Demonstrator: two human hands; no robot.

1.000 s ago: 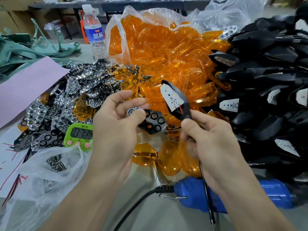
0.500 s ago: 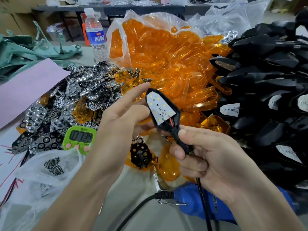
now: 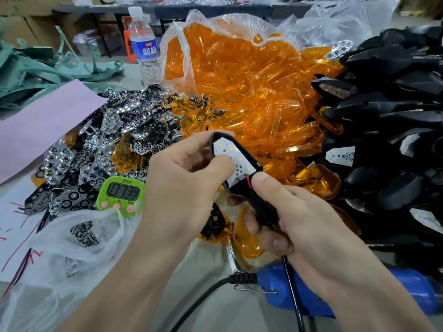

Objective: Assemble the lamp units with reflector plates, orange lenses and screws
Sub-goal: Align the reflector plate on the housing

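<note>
I hold one black lamp unit [image 3: 242,164] in both hands, its white LED board facing up. My left hand [image 3: 182,183] pinches the unit's pointed head, forefinger over the tip and thumb pressed on the board. My right hand [image 3: 304,226] grips its black stem, thumb by the red wire. A dark reflector plate [image 3: 214,224] lies on a loose orange lens below my hands. More reflector plates [image 3: 107,144] are heaped at the left. Orange lenses [image 3: 239,80] fill an open clear bag behind. A clear bag of screws [image 3: 84,233] lies at the lower left.
A pile of black lamp units [image 3: 395,116] takes up the right side. A blue corded screwdriver [image 3: 407,295] lies at the near edge under my right wrist. A green timer [image 3: 122,195], a water bottle [image 3: 143,49] and pink paper [image 3: 40,125] sit at the left.
My left hand let go of the reflector plate, which now lies on an orange lens, and took hold of the lamp unit's head. The unit has tilted lower and nearer.
</note>
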